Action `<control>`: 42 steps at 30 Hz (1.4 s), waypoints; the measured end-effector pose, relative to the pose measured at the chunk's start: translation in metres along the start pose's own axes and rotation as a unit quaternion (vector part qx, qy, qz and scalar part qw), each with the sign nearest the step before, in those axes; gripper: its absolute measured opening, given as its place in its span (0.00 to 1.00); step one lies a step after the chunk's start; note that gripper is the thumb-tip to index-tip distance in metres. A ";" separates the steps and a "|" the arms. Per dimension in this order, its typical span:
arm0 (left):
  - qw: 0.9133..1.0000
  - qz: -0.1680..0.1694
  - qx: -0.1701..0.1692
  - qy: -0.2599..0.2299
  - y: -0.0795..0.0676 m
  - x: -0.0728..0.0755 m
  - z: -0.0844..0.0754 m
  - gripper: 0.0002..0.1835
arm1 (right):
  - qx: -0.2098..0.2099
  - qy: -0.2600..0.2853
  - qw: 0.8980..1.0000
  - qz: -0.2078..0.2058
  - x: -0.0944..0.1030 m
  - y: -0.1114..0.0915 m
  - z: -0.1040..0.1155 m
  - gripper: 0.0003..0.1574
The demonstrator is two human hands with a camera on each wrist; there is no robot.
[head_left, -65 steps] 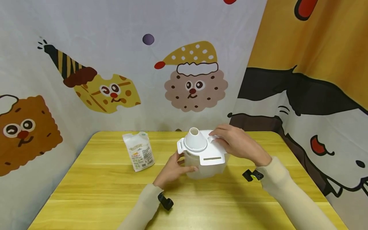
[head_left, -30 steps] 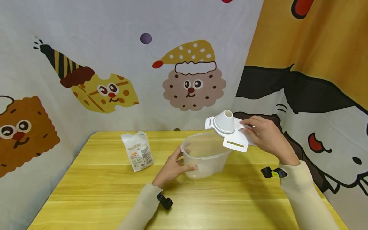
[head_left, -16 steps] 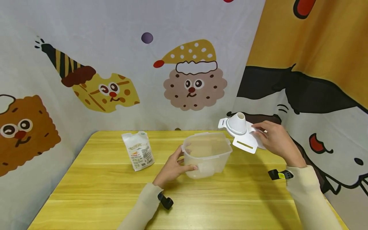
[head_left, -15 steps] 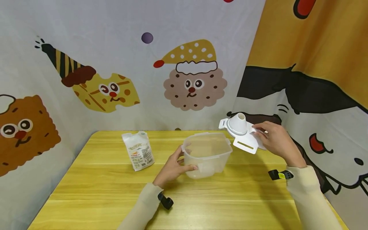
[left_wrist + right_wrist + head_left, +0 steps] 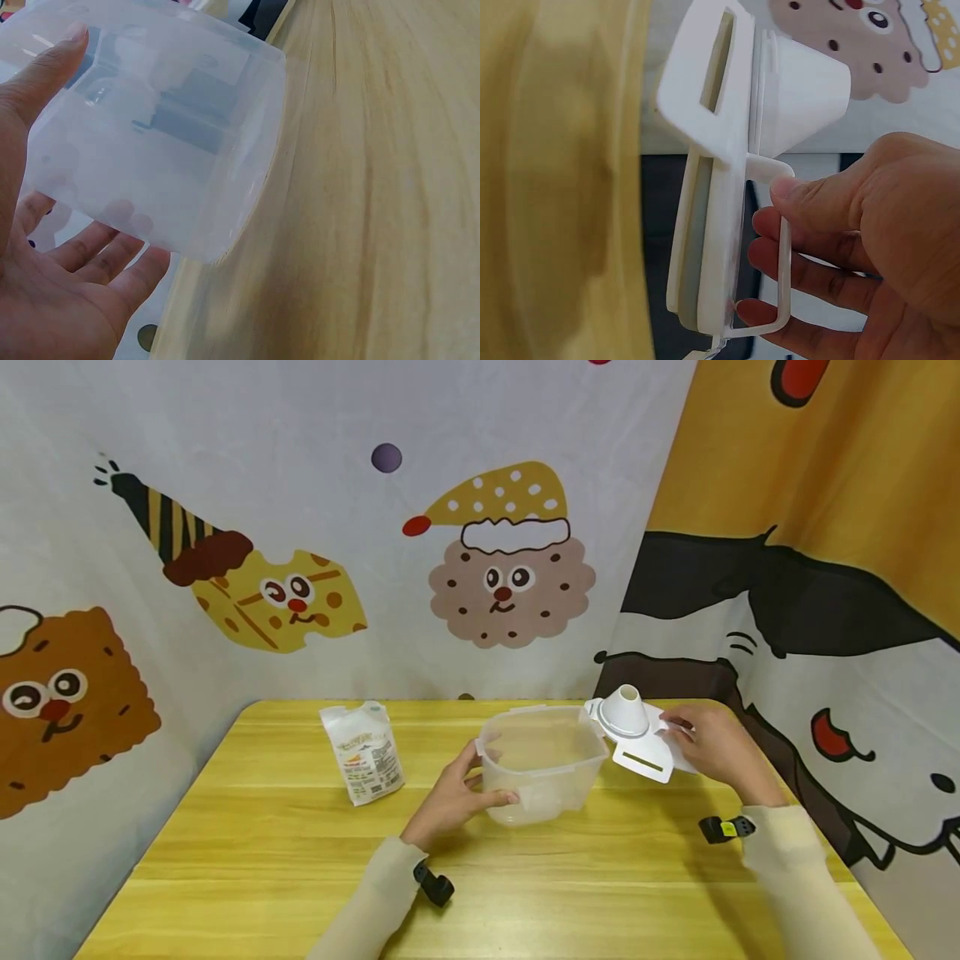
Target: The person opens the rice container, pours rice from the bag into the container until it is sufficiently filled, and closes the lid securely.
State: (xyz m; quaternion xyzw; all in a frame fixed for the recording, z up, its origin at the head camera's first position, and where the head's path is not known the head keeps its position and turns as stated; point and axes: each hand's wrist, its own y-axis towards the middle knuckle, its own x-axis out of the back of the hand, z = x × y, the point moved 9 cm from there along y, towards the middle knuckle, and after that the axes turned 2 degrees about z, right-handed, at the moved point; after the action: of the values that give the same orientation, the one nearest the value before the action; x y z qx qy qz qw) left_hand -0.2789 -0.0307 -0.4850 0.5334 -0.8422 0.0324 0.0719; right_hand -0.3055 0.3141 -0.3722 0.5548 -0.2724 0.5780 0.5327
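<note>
A translucent plastic container (image 5: 543,789), with its top uncovered, stands at the middle of the table. My left hand (image 5: 453,797) holds its left side, thumb on the near wall and fingers round the far side. In the right wrist view, my right hand (image 5: 877,240) grips the raised loop handle (image 5: 784,270) of a white lid (image 5: 720,202) between thumb and fingers. The lid has a hollow cone (image 5: 625,708) on top and slotted side flaps. It is level, low over the table to the right of the container; whether it touches the wood I cannot tell.
A white printed packet (image 5: 365,756) stands upright on the left of the wooden table (image 5: 300,877). A curtain (image 5: 315,427) with cartoon figures hangs behind the table and along its sides.
My right hand has lifted the lid off the container, carried it to the right, and then lowered it towards the table. My left hand has stayed on the container.
</note>
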 end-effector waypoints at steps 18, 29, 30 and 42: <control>1.000 -0.002 0.001 0.007 0.000 0.000 0.002 0.50 | -0.060 0.030 0.993 0.092 -0.056 -0.013 -0.033 0.12; 1.000 -0.001 -0.004 0.018 0.001 -0.001 0.002 0.48 | -0.084 0.033 0.989 0.117 -0.067 -0.019 -0.039 0.11; 1.000 -0.001 -0.004 0.018 0.001 -0.001 0.002 0.48 | -0.087 0.034 0.988 0.120 -0.068 -0.019 -0.039 0.11; 1.000 -0.001 -0.006 0.020 0.001 0.001 0.002 0.49 | -0.095 0.079 0.986 0.110 -0.061 -0.020 -0.041 0.25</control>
State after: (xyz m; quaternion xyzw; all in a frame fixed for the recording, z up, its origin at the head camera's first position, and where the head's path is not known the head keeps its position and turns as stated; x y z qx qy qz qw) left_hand -0.2800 -0.0310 -0.4866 0.5329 -0.8403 0.0378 0.0925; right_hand -0.3131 0.3378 -0.4440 0.4212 -0.3424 0.6469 0.5357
